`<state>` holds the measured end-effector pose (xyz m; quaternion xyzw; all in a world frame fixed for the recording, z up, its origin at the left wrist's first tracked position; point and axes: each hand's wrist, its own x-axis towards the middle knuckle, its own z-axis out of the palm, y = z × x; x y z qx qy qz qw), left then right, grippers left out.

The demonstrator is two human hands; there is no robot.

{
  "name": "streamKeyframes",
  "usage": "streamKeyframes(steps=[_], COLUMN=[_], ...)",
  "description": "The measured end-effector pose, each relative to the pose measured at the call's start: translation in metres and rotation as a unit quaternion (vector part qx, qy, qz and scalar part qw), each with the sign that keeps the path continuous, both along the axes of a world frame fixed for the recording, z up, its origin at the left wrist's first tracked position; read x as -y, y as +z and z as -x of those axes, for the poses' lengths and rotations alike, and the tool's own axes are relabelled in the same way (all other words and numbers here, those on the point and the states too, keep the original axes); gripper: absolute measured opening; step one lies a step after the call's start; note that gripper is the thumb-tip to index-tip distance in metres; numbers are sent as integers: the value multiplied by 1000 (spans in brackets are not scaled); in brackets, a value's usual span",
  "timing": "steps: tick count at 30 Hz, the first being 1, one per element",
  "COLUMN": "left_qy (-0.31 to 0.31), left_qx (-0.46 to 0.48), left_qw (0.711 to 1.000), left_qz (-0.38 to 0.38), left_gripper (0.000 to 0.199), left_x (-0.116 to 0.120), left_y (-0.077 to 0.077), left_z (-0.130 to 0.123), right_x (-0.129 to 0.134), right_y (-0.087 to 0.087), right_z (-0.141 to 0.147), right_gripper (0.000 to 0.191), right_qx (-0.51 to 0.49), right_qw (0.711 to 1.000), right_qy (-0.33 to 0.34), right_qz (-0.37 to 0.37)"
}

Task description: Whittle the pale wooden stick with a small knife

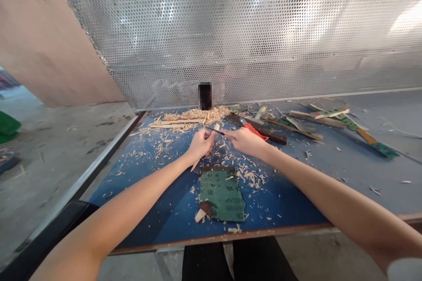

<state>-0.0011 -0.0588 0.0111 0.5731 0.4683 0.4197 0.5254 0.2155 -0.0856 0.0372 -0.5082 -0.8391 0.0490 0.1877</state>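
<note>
My left hand (201,143) is closed around a narrow, pale wooden stick (216,127). The stick slants, its upper tip showing past my fingers and its lower end coming out below my palm. My right hand (245,140) grips a tool with a thin dark blade that looks like a knife (215,130); its handle is hidden in my fist. The blade lies across the stick near its upper end. Nearer to me, a torn sheet of green-backed sandpaper (222,195) with printed lettering lies flat, a small wood piece (200,215) at its lower left corner.
Wood shavings (198,116) are heaped at the back and scattered over the blue tabletop (141,210). Behind my right hand lie an orange-red tool (255,131), a dark handle (276,136) and several wood strips (316,118). A perforated metal panel (247,44) stands along the back.
</note>
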Motion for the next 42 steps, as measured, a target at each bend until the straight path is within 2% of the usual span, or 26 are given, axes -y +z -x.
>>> streamKeyframes(steps=[2, 6, 11, 16, 23, 29, 35, 38, 42], left_qy=[-10, 29, 4, 64, 35, 87, 34, 40, 42], left_qx=[-12, 6, -33, 12, -8, -13, -2, -5, -29], left_qw=[1000, 1000, 999, 998, 999, 996, 999, 999, 999], left_qz=[-1, 11, -21, -22, -40, -31, -20, -3, -19], left_gripper=[41, 39, 42, 43, 43, 41, 38, 34, 39], left_x=[1, 0, 0, 0, -2, -6, -5, -5, -4], left_y=[0, -1, -2, -2, -6, -6, -4, -3, -1], left_z=[0, 0, 1, 5, 4, 5, 2, 2, 2], right_x=[1, 2, 3, 6, 0, -2, -4, -6, -8], right_y=[2, 2, 3, 3, -2, 2, 5, 4, 1], right_z=[2, 2, 5, 9, 12, 10, 3, -2, -6], right_gripper=[61, 60, 60, 57, 63, 62, 68, 67, 64], right_qx=[14, 6, 15, 6, 41, 31, 7, -18, -34], right_qw=[1000, 1000, 1000, 1000, 999, 1000, 1000, 999, 998], right_qy=[0, 11, -4, 0, 6, 7, 20, 34, 36], right_qz=[11, 19, 5, -8, -12, -1, 19, 34, 49])
